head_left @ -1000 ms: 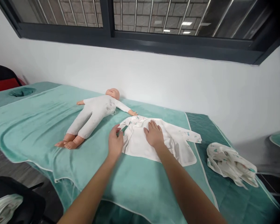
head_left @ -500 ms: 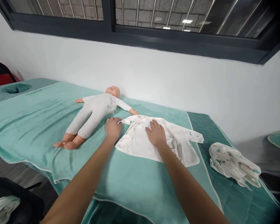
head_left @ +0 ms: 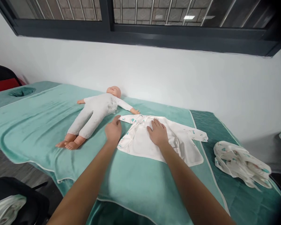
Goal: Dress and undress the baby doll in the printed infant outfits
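A white baby shirt (head_left: 142,143) with small coloured prints lies spread on the green sheet (head_left: 140,184). My left hand (head_left: 113,129) pinches the cuff of its left-side sleeve, fingers closed. Flat on the shirt's body, near the neckline, rests my right hand (head_left: 158,132), its fingers stretched out. A baby doll (head_left: 93,109) in a white suit lies on its back to the left, behind my left hand. One doll hand reaches close to the shirt's upper edge.
A crumpled printed white cloth (head_left: 241,162) lies on the darker green cover at the right. A white wall (head_left: 178,78) with a barred window stands behind the bed. At lower left is a black chair (head_left: 37,200) holding another cloth.
My left hand has shifted slightly up with the cuff, and the sleeve now lies straighter. My right hand stays on the shirt. The view has turned a little.
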Available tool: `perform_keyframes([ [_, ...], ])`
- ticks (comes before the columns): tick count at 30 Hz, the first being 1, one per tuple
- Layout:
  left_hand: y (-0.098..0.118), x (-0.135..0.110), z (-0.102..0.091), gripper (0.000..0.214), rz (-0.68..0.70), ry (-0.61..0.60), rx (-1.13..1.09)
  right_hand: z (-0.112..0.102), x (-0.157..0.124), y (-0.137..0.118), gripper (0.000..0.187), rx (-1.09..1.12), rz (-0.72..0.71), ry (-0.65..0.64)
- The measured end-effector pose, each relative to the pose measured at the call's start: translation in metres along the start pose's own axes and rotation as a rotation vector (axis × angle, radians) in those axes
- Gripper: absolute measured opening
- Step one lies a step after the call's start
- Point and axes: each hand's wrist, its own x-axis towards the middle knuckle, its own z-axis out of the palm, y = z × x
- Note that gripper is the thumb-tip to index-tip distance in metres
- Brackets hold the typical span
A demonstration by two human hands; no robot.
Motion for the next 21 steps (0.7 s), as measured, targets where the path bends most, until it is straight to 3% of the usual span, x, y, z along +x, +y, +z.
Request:
perform_keyframes([
  [3,-0.006,0.003,0.002,0.039,-0.017,-0.026,-0.187,0.000,0.000,0.001,0.056,0.009,-0.005,0.014],
  [6,-0.008,0.007,0.004,0.041,0.084,0.041,-0.287,0.001,0.000,0.001,0.056,0.011,-0.007,0.018],
  [8,-0.010,0.008,0.005,0.048,0.152,0.071,-0.303,0.001,0.001,0.001,0.056,0.015,-0.008,0.023],
  [11,-0.013,0.011,0.008,0.058,0.148,0.089,-0.276,0.001,0.001,0.002,0.055,0.027,-0.007,0.027],
  [16,-0.018,0.012,0.010,0.046,0.084,0.167,-0.208,0.002,0.002,0.003,0.055,0.043,-0.005,0.021],
  [21,-0.008,0.009,0.005,0.035,0.156,0.024,-0.105,-0.010,-0.006,-0.003,0.051,0.096,-0.036,0.128],
])
